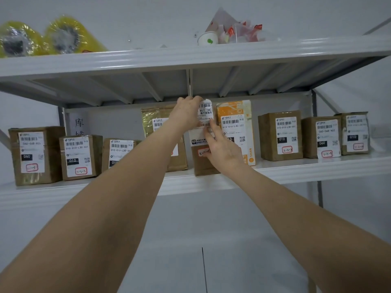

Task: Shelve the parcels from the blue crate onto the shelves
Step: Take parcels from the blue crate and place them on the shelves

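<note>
A tall brown parcel [204, 163] with white labels stands upright on the white middle shelf [296, 172], between a gold-taped brown parcel [152, 117] and an orange and white parcel [237, 115]. My left hand [187, 112] grips the tall parcel's top left corner with curled fingers. My right hand [222, 148] lies against its front face, fingers fairly straight over the label. The blue crate is out of view.
Several labelled brown parcels line the same shelf, on the left [35, 155] and on the right [280, 135]. The shelf above [190, 58] holds yellow tape rolls [65, 37], a paper cup [208, 39] and plastic wrappers. A white wall lies below.
</note>
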